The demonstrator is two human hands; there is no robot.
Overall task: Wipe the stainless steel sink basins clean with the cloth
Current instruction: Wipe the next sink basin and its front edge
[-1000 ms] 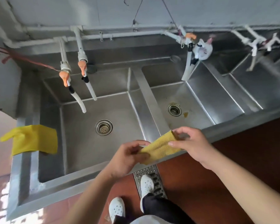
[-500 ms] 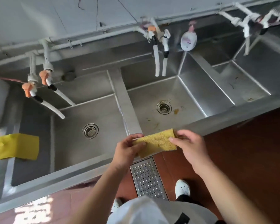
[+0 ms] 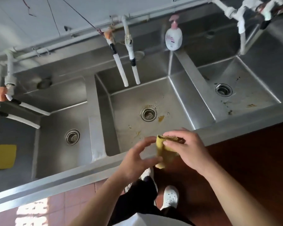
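Both hands, left hand [image 3: 136, 159] & right hand [image 3: 186, 149], pinch the folded yellow cloth [image 3: 162, 152] over the front rim of the dirty middle sink basin [image 3: 153, 98].

Long stainless steel sink unit [image 3: 91, 174] w/ three basins side by side, steel dividers btwn them; white pump bottle w/ pink top [image 3: 173, 38] stands upright at far end of the divider btwn middle and right basins; flat yellow cloth [image 3: 2, 156] lies on the unit's left ledge; brown-yellow stains [image 3: 161, 118] on middle basin floor beside its round drain [image 3: 148, 114]; darker specks [image 3: 251, 105] on right basin floor.
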